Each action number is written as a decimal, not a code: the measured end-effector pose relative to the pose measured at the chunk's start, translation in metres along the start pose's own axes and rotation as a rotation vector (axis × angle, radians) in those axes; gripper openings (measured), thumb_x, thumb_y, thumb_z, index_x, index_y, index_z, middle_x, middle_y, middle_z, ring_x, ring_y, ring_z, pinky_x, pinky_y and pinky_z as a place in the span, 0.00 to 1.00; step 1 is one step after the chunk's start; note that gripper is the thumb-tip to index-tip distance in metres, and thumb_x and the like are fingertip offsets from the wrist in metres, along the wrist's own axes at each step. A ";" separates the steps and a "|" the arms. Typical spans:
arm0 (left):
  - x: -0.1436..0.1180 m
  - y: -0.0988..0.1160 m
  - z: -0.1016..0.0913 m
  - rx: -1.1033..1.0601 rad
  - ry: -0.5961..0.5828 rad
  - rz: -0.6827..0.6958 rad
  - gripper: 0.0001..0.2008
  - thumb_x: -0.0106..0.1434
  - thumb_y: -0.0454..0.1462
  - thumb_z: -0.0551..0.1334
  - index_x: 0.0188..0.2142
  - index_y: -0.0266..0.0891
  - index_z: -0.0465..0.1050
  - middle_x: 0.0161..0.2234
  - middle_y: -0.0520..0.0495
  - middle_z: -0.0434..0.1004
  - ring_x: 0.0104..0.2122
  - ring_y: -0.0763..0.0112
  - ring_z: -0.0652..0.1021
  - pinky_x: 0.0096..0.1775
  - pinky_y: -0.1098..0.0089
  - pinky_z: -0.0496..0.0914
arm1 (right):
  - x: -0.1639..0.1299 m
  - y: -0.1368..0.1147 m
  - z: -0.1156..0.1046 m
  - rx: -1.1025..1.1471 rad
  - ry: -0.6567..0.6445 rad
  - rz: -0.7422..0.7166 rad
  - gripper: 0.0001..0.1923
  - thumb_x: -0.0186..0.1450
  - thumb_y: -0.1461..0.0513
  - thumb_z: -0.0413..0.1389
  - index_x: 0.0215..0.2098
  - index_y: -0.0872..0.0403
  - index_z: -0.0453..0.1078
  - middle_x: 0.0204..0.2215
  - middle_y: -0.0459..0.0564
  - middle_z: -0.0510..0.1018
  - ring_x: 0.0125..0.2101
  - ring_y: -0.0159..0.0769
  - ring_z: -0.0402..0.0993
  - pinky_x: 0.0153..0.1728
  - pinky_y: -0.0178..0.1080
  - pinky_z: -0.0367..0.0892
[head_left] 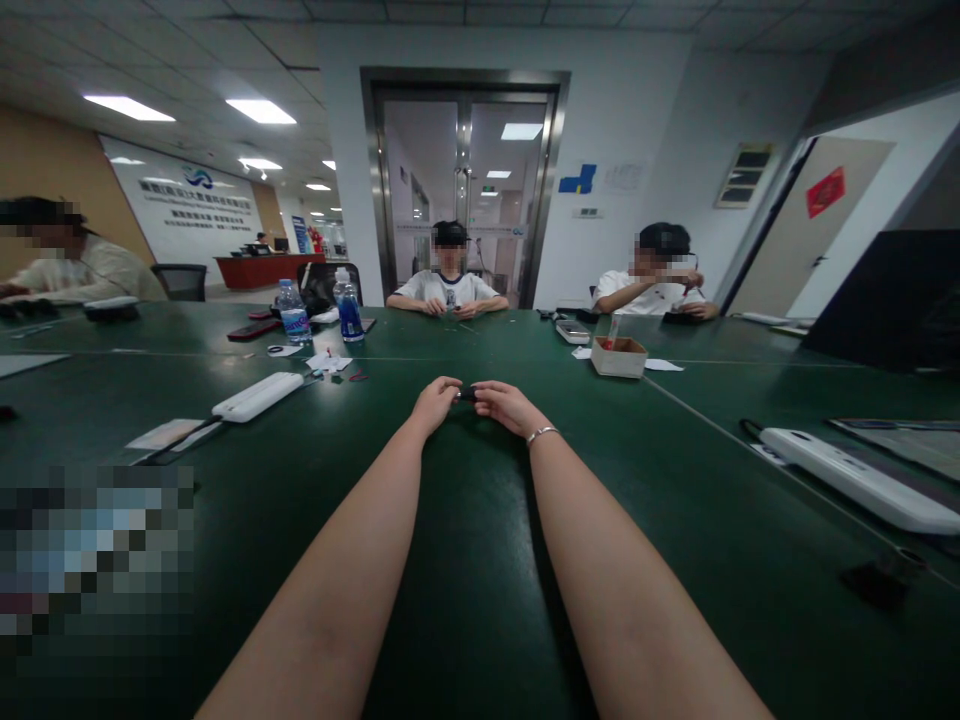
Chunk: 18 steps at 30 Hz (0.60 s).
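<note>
Both my arms stretch forward over a dark green table [480, 560]. My left hand [435, 402] and my right hand [504, 403] meet at the table's middle and pinch a small dark object [467, 394] between their fingertips. The object is too small to tell what it is. A thin bracelet sits on my right wrist.
A white power strip [257, 396] lies left of my hands, another [855, 478] at the right. Two water bottles [293, 313] stand further back left, a small cardboard box [619, 356] back right. Three people sit around the far side. A dark laptop lid [885, 300] stands far right.
</note>
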<state>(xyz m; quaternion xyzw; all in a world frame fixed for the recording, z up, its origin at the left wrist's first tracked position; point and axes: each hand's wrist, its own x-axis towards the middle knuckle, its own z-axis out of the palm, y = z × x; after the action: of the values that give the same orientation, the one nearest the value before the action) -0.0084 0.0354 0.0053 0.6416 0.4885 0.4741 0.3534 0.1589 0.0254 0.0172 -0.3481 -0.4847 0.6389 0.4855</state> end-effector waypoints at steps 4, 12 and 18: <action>0.000 0.000 -0.001 0.004 -0.017 0.011 0.15 0.60 0.40 0.52 0.40 0.35 0.72 0.20 0.51 0.66 0.20 0.76 0.67 0.23 0.75 0.60 | 0.000 0.000 -0.001 -0.002 -0.005 -0.003 0.07 0.59 0.74 0.55 0.34 0.60 0.71 0.23 0.48 0.75 0.20 0.26 0.71 0.23 0.28 0.71; -0.002 0.003 -0.001 -0.015 -0.009 -0.010 0.15 0.60 0.40 0.52 0.40 0.35 0.72 0.22 0.51 0.68 0.19 0.77 0.66 0.24 0.75 0.61 | -0.002 -0.002 0.001 0.002 0.000 0.010 0.08 0.60 0.74 0.54 0.35 0.60 0.70 0.22 0.47 0.74 0.20 0.25 0.71 0.23 0.27 0.71; -0.002 0.002 -0.001 0.012 -0.019 0.016 0.17 0.61 0.43 0.51 0.38 0.35 0.73 0.18 0.53 0.64 0.19 0.75 0.65 0.24 0.73 0.59 | -0.002 -0.002 0.001 -0.003 -0.008 0.013 0.08 0.60 0.74 0.54 0.36 0.61 0.69 0.22 0.48 0.74 0.20 0.25 0.71 0.23 0.27 0.71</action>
<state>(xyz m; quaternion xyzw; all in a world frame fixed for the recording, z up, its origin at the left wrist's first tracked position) -0.0092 0.0333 0.0075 0.6523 0.4826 0.4677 0.3504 0.1592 0.0237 0.0193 -0.3496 -0.4850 0.6428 0.4789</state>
